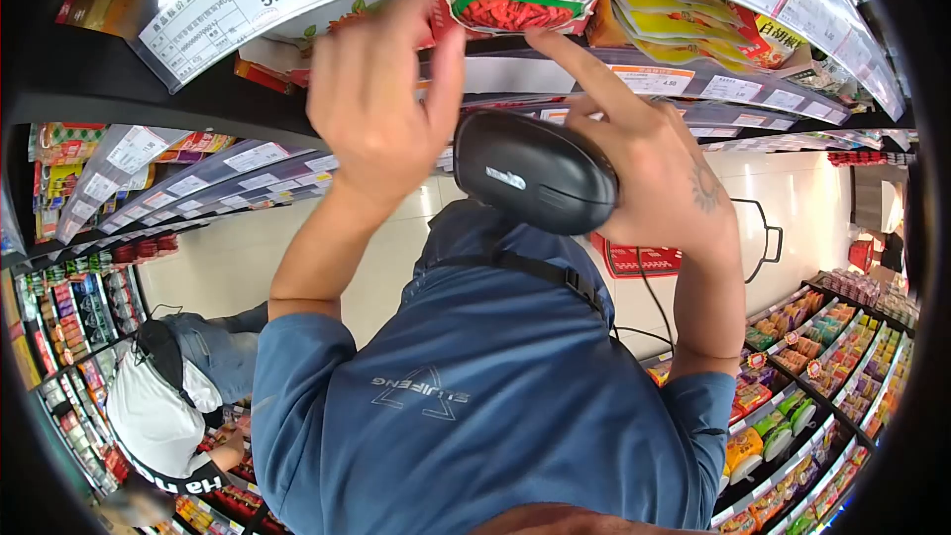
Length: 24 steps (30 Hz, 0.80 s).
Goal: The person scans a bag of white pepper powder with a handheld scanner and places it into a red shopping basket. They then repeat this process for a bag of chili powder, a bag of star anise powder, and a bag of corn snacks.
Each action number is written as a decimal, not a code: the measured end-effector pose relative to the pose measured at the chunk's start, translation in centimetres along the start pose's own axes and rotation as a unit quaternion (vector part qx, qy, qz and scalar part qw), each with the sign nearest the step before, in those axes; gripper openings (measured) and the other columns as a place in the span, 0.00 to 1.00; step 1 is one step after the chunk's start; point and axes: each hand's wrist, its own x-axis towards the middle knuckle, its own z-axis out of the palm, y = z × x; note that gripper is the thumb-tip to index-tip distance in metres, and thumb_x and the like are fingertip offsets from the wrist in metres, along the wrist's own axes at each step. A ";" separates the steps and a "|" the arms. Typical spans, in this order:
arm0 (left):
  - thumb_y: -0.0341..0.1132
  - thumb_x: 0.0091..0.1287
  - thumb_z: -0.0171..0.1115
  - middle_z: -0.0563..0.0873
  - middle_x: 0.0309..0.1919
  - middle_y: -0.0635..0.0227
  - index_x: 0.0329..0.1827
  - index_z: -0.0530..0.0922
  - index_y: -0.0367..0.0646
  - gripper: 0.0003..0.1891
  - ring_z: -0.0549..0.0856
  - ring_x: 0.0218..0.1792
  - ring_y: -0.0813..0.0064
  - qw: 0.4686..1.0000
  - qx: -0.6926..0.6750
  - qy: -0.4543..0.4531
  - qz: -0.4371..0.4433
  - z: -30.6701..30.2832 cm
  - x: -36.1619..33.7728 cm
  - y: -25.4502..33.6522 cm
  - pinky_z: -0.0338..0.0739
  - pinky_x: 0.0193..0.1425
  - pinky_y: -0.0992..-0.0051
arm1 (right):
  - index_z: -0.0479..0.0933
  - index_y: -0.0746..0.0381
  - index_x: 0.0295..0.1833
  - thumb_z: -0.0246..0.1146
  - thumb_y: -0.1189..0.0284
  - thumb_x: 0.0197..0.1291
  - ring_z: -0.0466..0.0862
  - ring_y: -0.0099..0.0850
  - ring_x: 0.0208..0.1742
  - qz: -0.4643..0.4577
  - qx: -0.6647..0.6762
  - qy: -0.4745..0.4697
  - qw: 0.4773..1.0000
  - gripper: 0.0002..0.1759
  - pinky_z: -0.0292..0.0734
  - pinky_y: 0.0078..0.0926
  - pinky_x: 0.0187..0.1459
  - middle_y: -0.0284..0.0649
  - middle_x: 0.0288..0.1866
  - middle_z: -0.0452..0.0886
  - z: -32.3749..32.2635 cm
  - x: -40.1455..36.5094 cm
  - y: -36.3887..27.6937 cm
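Observation:
A bag of dried red chillies (515,12) with a green-edged picture and red characters sits at the shelf front. My left hand (371,99) reaches up to its left edge, slightly blurred, with fingers stretched and thumb apart. My right hand (654,154) grips a black handheld barcode scanner (535,173). Its index finger extends to the lower edge of the chilli bag. A thin black cable (654,302) hangs below this hand. Yellow packets (674,25) stand to the right of the bag, beside a white pepper packet (778,40).
Price labels (267,0) line the curved shelf edge above my hands, with lower shelves (228,173) beneath. A red basket (644,260) with a black handle is on the pale floor (223,263). Another person (158,401) is at the shelving on the left. Stocked shelves (792,416) stand behind right.

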 end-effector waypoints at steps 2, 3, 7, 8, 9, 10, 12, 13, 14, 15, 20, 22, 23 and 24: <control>0.32 0.57 0.74 0.80 0.23 0.70 0.44 0.85 0.43 0.12 0.77 0.24 0.68 1.000 0.007 -0.005 -0.022 0.2 1.4 -0.3 0.69 0.28 0.71 | 0.79 0.72 0.34 0.70 0.76 0.36 0.86 0.43 0.36 -0.009 -0.031 0.015 0.999 0.16 0.83 0.37 0.40 0.51 0.72 0.70 0.5 0.5 0.1; 0.33 0.58 0.74 0.78 0.18 0.72 0.39 0.86 0.42 0.09 0.75 0.20 0.70 0.999 0.016 -0.006 -0.045 0.1 2.2 -0.3 0.67 0.24 0.72 | 0.80 0.72 0.34 0.70 0.76 0.36 0.86 0.45 0.37 -0.018 -0.058 0.019 0.998 0.16 0.83 0.39 0.40 0.50 0.71 0.70 0.7 0.7 0.1; 0.38 0.61 0.75 0.73 0.11 0.75 0.26 0.84 0.35 0.14 0.68 0.13 0.83 0.981 -0.046 -0.050 -0.182 0.1 4.1 1.0 0.63 0.22 0.79 | 0.81 0.70 0.33 0.67 0.77 0.34 0.86 0.46 0.40 0.000 -0.082 0.039 0.996 0.14 0.82 0.41 0.41 0.46 0.71 0.71 1.2 0.8 -0.3; 0.37 0.61 0.75 0.72 0.11 0.75 0.27 0.84 0.35 0.14 0.67 0.13 0.83 0.980 -0.050 -0.051 -0.186 0.3 4.1 0.8 0.62 0.22 0.79 | 0.81 0.70 0.33 0.67 0.77 0.34 0.86 0.46 0.40 0.002 -0.081 0.040 0.996 0.14 0.82 0.41 0.41 0.46 0.71 0.71 1.4 0.7 -0.3; 0.37 0.60 0.75 0.71 0.11 0.76 0.27 0.84 0.35 0.13 0.66 0.14 0.83 0.981 -0.045 -0.055 -0.182 0.3 4.1 0.7 0.61 0.22 0.79 | 0.81 0.70 0.32 0.67 0.77 0.33 0.86 0.46 0.40 0.002 -0.088 0.040 0.995 0.14 0.82 0.41 0.40 0.46 0.71 0.70 1.5 0.7 -0.3; 0.37 0.60 0.76 0.70 0.11 0.76 0.27 0.84 0.35 0.13 0.65 0.14 0.84 0.983 -0.036 -0.066 -0.170 0.2 4.2 0.7 0.61 0.22 0.79 | 0.81 0.70 0.32 0.68 0.77 0.32 0.86 0.46 0.39 0.002 -0.095 0.041 0.995 0.15 0.82 0.41 0.39 0.46 0.71 0.70 1.5 0.6 -0.3; 0.36 0.59 0.76 0.68 0.11 0.77 0.27 0.84 0.34 0.13 0.63 0.15 0.84 0.985 -0.011 -0.088 -0.146 0.2 4.2 0.3 0.59 0.22 0.79 | 0.81 0.70 0.31 0.68 0.77 0.34 0.85 0.43 0.42 0.007 -0.098 0.032 0.995 0.13 0.83 0.40 0.40 0.47 0.69 0.71 1.3 0.6 -0.6; 0.35 0.59 0.76 0.67 0.10 0.77 0.27 0.84 0.34 0.13 0.62 0.15 0.85 0.986 0.002 -0.100 -0.134 0.2 4.2 0.2 0.58 0.22 0.79 | 0.81 0.70 0.30 0.68 0.76 0.35 0.85 0.41 0.44 0.010 -0.102 0.022 0.994 0.12 0.84 0.40 0.40 0.48 0.67 0.72 1.3 0.6 -0.7; 0.35 0.58 0.76 0.65 0.10 0.78 0.27 0.84 0.34 0.13 0.61 0.15 0.85 0.986 0.010 -0.108 -0.126 0.2 4.3 0.1 0.58 0.22 0.79 | 0.81 0.70 0.30 0.68 0.76 0.35 0.85 0.41 0.44 0.010 -0.100 0.024 0.995 0.12 0.84 0.40 0.40 0.48 0.67 0.72 1.3 0.5 -0.7; 0.35 0.58 0.77 0.64 0.10 0.78 0.27 0.84 0.34 0.12 0.60 0.16 0.85 0.986 0.015 -0.112 -0.125 0.2 4.3 0.1 0.57 0.22 0.79 | 0.81 0.70 0.30 0.68 0.77 0.35 0.85 0.40 0.44 0.005 -0.112 0.029 0.993 0.11 0.84 0.39 0.40 0.49 0.68 0.72 1.4 0.5 -0.6; 0.33 0.57 0.77 0.61 0.12 0.79 0.24 0.81 0.33 0.14 0.58 0.17 0.86 0.983 -0.023 -0.091 -0.159 -0.6 4.4 0.9 0.54 0.23 0.80 | 0.80 0.70 0.29 0.67 0.79 0.31 0.85 0.42 0.39 0.008 -0.107 0.068 0.992 0.12 0.82 0.39 0.37 0.43 0.73 0.69 1.4 0.3 -0.5; 0.34 0.57 0.77 0.61 0.12 0.79 0.23 0.81 0.33 0.14 0.58 0.17 0.86 0.981 -0.023 -0.092 -0.169 -0.6 4.2 1.2 0.54 0.23 0.80 | 0.80 0.70 0.28 0.67 0.80 0.32 0.84 0.39 0.35 0.034 -0.150 0.028 0.988 0.11 0.82 0.38 0.34 0.42 0.74 0.68 1.7 0.2 -0.4; 0.34 0.58 0.77 0.62 0.12 0.79 0.23 0.81 0.34 0.14 0.58 0.17 0.86 0.979 -0.020 -0.089 -0.182 -0.6 4.0 1.2 0.54 0.23 0.80 | 0.80 0.70 0.28 0.67 0.80 0.32 0.84 0.39 0.35 0.038 -0.149 0.032 0.988 0.11 0.82 0.38 0.34 0.42 0.74 0.68 1.9 0.2 -0.3; 0.35 0.59 0.76 0.63 0.12 0.79 0.24 0.82 0.34 0.14 0.59 0.18 0.86 0.979 -0.014 -0.094 -0.178 -0.6 3.8 1.0 0.54 0.23 0.81 | 0.80 0.70 0.28 0.67 0.80 0.32 0.83 0.39 0.35 0.042 -0.164 0.031 0.985 0.11 0.82 0.37 0.34 0.41 0.75 0.68 2.1 0.0 -0.2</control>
